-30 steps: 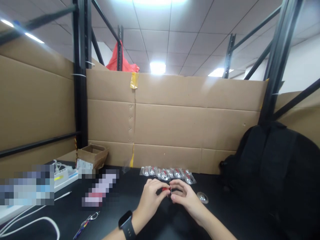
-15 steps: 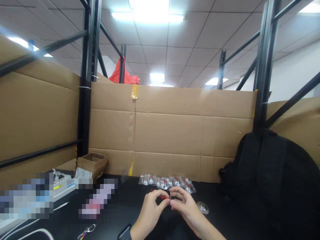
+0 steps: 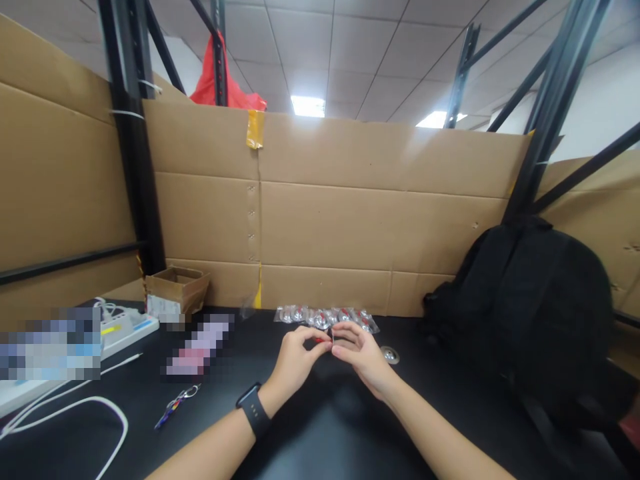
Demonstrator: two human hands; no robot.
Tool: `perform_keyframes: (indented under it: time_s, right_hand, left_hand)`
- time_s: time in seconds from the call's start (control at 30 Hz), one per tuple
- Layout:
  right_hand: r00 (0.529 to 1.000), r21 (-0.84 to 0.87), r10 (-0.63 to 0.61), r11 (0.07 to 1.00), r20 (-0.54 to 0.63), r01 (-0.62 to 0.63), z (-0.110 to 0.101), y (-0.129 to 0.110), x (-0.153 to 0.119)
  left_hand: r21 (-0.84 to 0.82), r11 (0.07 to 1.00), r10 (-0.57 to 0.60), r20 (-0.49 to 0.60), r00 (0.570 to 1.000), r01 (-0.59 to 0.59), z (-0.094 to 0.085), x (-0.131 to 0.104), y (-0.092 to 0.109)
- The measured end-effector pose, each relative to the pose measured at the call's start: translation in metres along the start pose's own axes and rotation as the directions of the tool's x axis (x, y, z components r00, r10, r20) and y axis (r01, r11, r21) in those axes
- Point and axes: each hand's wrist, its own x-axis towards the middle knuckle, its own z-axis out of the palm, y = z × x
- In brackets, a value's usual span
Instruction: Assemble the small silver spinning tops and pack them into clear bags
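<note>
My left hand (image 3: 294,361) is closed in a pinch on a small red piece (image 3: 321,339), mostly covered by the fingers. Facing it, my right hand (image 3: 364,359) pinches a thin pale piece (image 3: 333,339) seen edge-on; its kind is unclear. The fingertips of both hands nearly meet above the black table. Just beyond them lies a row of clear plastic packets (image 3: 326,318) with round silvery pieces and red bits inside. A round metal disc (image 3: 390,355) rests on the table to the right of my right hand.
A black backpack (image 3: 540,307) stands at the right. On the left are a white power strip (image 3: 135,332), white cables (image 3: 107,400), a keyring (image 3: 179,403), a blurred-out flat item (image 3: 203,343) and a cardboard box (image 3: 180,287). A cardboard wall (image 3: 330,220) closes off the back.
The camera view has tilted downward, so more of the table and both forearms shows. My hands keep the same pinch, fingertips close together.
</note>
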Motion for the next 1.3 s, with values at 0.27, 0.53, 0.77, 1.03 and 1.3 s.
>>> perform_keyframes:
  time_s: [0.27, 0.53, 0.77, 1.03, 1.3]
  right_hand:
    - [1.0, -0.055, -0.01, 0.998, 0.001, 0.011, -0.001, 0.0, 0.001]
    - [0.987, -0.248, -0.155, 0.956, 0.037, 0.159, 0.005, -0.001, -0.001]
    - [0.955, -0.473, -0.29, 0.835, 0.053, 0.28, 0.004, -0.002, -0.002]
    - [0.94, -0.585, -0.307, 0.74, 0.146, 0.332, -0.002, -0.008, -0.001]
    - [0.949, -0.506, -0.295, 0.805, 0.109, 0.309, 0.001, -0.005, -0.002]
  left_hand:
    - [0.073, 0.997, 0.029, 0.051, 0.998, -0.033, -0.003, 0.0, -0.003]
    - [-0.027, 0.996, -0.079, 0.075, 0.994, 0.081, 0.001, 0.003, -0.01]
    - [-0.352, 0.891, -0.22, 0.218, 0.951, 0.287, 0.004, 0.002, -0.009]
    - [-0.494, 0.774, -0.263, 0.32, 0.91, 0.397, 0.0, 0.003, -0.013]
    - [-0.482, 0.79, -0.23, 0.341, 0.912, 0.379, 0.001, 0.002, -0.014]
